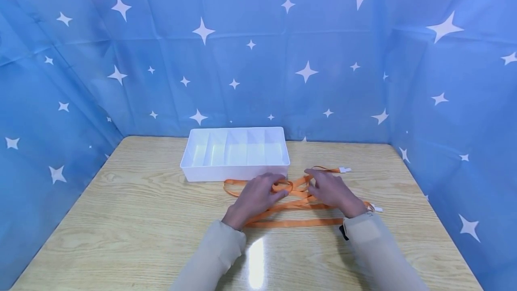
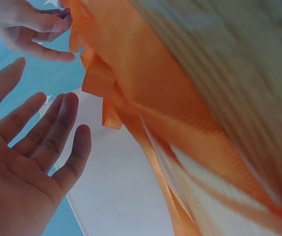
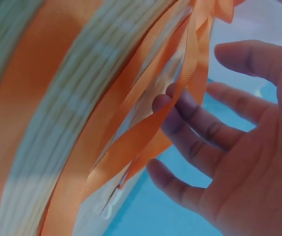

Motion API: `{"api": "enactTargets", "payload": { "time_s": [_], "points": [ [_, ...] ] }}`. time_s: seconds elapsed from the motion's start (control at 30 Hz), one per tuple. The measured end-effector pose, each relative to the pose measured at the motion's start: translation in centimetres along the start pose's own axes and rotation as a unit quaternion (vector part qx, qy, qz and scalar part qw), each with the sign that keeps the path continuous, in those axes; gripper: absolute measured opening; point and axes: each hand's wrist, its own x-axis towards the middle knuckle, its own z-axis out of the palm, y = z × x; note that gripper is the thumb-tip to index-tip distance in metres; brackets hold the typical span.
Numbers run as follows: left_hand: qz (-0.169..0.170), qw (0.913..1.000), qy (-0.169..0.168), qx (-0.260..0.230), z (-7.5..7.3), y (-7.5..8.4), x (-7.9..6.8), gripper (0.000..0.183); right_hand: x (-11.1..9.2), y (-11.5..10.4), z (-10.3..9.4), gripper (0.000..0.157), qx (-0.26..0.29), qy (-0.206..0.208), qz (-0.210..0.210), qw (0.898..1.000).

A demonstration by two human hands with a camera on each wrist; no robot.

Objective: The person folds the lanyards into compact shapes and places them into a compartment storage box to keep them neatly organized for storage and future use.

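Note:
Orange lanyards (image 1: 295, 223) lie in a loose, overlapping tangle on the table, with white clips (image 1: 344, 169) at their right ends. My left hand (image 1: 258, 194) hovers beside an upstanding loop on the left part of the tangle. In the left wrist view its fingers are spread and loosely bent, holding nothing, with the orange strap (image 2: 155, 83) alongside. Over the right part is my right hand (image 1: 329, 187), fingers relaxed and apart. Two of its fingertips (image 3: 161, 102) touch a twisted strap (image 3: 131, 137) in the right wrist view, without curling round it.
Just behind the lanyards stands a white box (image 1: 234, 173) with several compartments side by side. The wooden table (image 1: 121, 219) ends at a blue curtain (image 1: 258, 66) with white stars, which also hangs along both sides.

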Motion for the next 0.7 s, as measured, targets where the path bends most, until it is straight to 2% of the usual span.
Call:
{"api": "enactTargets", "payload": {
  "time_s": [0.2,0.37,0.57,0.7],
  "points": [
    [-0.014,0.9992,-0.016,0.035,0.4,-0.2,0.5,0.041,0.3,-0.3,0.1,0.051,-0.008,-0.019,0.017,1.000],
    [-0.033,0.9971,-0.030,0.062,0.6,-0.4,0.9,0.042,0.5,-0.6,0.1,0.050,-0.006,-0.026,0.014,1.000],
    [-0.049,0.9961,-0.046,0.056,1.0,-0.6,1.2,0.044,0.7,-0.8,0.1,0.046,-0.008,-0.024,-0.001,1.000],
    [-0.051,0.9963,-0.046,0.051,1.1,-0.7,1.4,0.042,1.1,-0.8,0.3,0.035,-0.021,-0.018,-0.014,1.000]
  ]
}}
